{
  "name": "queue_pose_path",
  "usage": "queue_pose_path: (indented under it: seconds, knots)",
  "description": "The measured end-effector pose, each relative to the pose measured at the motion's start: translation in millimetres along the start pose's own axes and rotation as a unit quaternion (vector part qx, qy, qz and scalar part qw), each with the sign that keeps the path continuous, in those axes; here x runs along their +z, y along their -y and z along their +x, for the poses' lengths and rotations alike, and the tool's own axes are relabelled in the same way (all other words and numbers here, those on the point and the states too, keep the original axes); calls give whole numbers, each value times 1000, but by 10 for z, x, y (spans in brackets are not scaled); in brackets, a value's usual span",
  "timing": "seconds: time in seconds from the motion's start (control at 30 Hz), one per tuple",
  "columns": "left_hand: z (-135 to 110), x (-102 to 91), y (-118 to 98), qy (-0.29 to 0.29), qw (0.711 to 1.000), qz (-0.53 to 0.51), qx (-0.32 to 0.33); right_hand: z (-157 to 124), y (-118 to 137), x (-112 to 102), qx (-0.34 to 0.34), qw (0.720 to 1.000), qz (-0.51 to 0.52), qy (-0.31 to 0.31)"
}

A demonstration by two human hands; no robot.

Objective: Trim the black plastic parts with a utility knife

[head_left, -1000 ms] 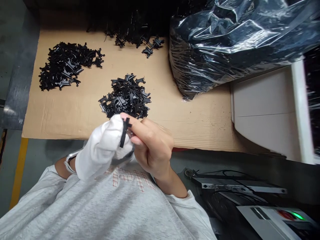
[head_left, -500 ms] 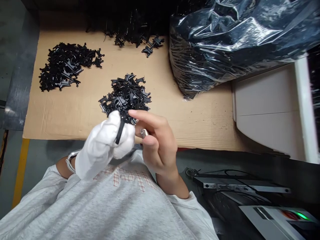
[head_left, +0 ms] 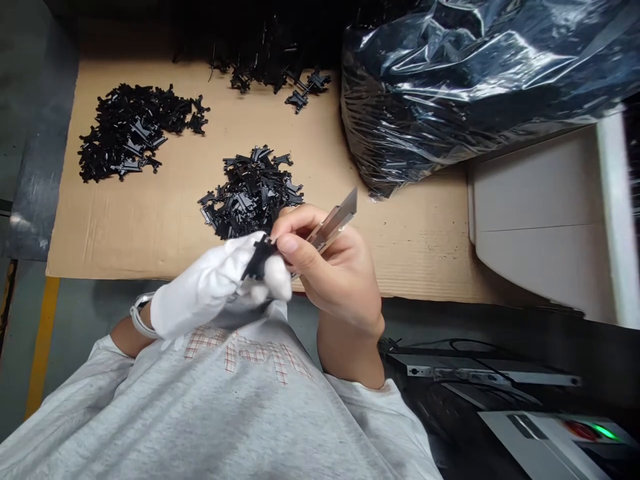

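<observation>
A white glove covers my left hand (head_left: 210, 283), whose fingers are closed round a small black plastic part (head_left: 259, 259) with notched edges. Bare and close beside it, my right hand (head_left: 340, 273) grips a utility knife (head_left: 334, 223); the pointed blade sticks up and to the right, away from the part. The right thumb and forefinger tips meet at the part's right edge. Just beyond my hands lies a pile of similar black parts (head_left: 253, 190) on the cardboard sheet (head_left: 165, 227).
Another heap of black parts (head_left: 135, 133) lies at the far left. More parts, some joined by thin sprues (head_left: 300, 87), lie at the back in shadow. A large black plastic bag (head_left: 450, 100) and an open carton (head_left: 540, 220) take up the right side.
The knife has swung round in my right hand, so its blade now points up. My right fingers have come to the black part, which now shows its broad face instead of its edge.
</observation>
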State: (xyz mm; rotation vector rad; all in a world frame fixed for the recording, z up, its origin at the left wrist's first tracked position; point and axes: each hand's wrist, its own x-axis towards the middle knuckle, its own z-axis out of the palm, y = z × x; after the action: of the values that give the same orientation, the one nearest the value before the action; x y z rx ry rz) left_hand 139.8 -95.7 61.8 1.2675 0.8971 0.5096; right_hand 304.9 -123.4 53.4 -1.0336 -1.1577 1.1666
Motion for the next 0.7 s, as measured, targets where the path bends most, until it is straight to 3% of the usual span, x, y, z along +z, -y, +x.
queue_pose_path:
  seconds: [0.2,0.3,0.4,0.53,0.7]
  knots:
    - [-18,-64,-42,-114,990,66,53,-11,88,-19,1,996,-84,-20]
    - [5,6,-88,-116,993,2,33,-65,38,-5,-37,993,-106,-42]
    - [-7,51,-129,-121,990,-66,2,-156,-52,-11,-118,981,-135,-73]
    - [-67,42,-134,-109,990,-87,-22,-255,-101,-8,-200,949,-238,-49]
    - [-67,55,-193,-98,992,-78,-12,-290,-64,16,-228,925,-302,-32]
